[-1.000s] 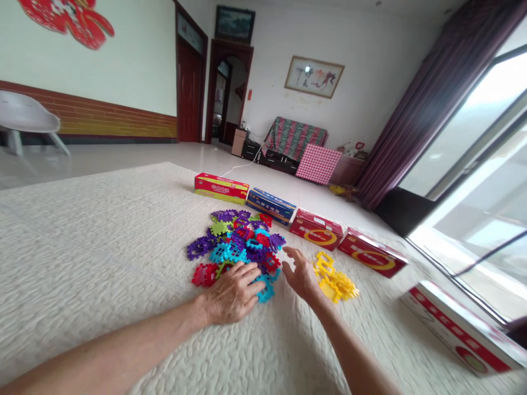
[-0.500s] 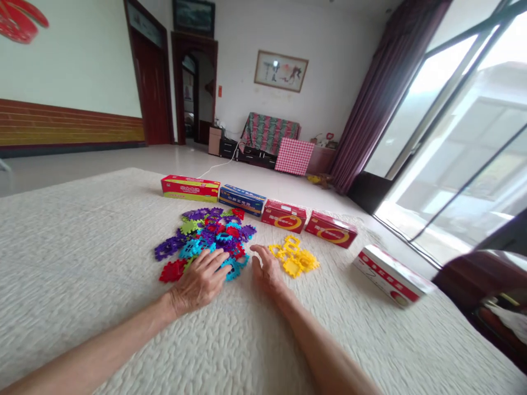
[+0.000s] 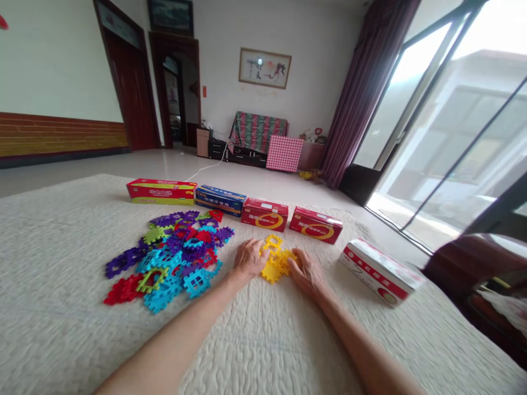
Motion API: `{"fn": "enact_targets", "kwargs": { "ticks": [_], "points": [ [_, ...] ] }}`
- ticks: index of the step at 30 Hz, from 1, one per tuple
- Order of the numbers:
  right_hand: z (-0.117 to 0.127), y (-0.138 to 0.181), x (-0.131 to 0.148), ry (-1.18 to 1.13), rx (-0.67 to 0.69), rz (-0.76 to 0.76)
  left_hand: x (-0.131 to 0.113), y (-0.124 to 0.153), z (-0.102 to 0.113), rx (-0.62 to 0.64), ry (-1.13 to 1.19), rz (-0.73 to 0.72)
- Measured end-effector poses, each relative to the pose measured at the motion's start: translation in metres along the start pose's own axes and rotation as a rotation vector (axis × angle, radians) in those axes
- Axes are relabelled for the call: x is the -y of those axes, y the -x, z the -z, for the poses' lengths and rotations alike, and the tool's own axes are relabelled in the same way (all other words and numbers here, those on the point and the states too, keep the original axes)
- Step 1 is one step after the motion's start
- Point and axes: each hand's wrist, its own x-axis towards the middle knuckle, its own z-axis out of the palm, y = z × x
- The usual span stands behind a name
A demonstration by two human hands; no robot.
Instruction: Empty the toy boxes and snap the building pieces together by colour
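A small heap of yellow plastic interlocking pieces (image 3: 274,271) lies on the cream quilted cover between my two hands. My left hand (image 3: 248,258) rests against its left side, fingers loosely curved and partly covering the edge pieces. On the opposite side my right hand (image 3: 308,275) touches the heap with thumb and fingers apart. Neither hand lifts a piece. Left of my left hand spreads a larger pile of interlocking pieces (image 3: 167,258) in purple, blue, red and green, some with window-like openings.
Behind the pieces stand a red-and-green box (image 3: 161,192), a blue box (image 3: 221,201) and two red boxes (image 3: 265,214) in a row. A white-and-red box (image 3: 381,271) sits at right, near a dark glossy chair (image 3: 473,269).
My left hand has left the mixed-colour pile and moved right to the yellow pieces. My right hand has crossed to their right side. The view has turned slightly right.
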Motion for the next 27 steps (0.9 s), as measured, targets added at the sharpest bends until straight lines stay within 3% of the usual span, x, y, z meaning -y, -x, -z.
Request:
{"fn": "enact_targets", "kwargs": {
  "ticks": [5,13,16,23,27],
  "points": [
    [-0.006,0.001,0.001,0.042,-0.021,0.079,0.000,-0.008,-0.016,0.040,0.035,-0.070],
    [-0.003,0.002,0.003,-0.161,-0.089,0.154,-0.003,-0.002,-0.012,0.094,0.089,-0.227],
    [-0.002,0.003,0.002,-0.206,-0.146,0.101,-0.005,-0.001,-0.012,0.091,0.094,-0.262],
    [-0.006,-0.003,-0.009,-0.474,-0.140,-0.131,-0.002,-0.002,-0.016,0.068,0.134,-0.256],
    [-0.006,-0.005,-0.009,-0.536,-0.145,-0.142,-0.004,-0.001,-0.013,0.061,0.148,-0.257]
  ]
}}
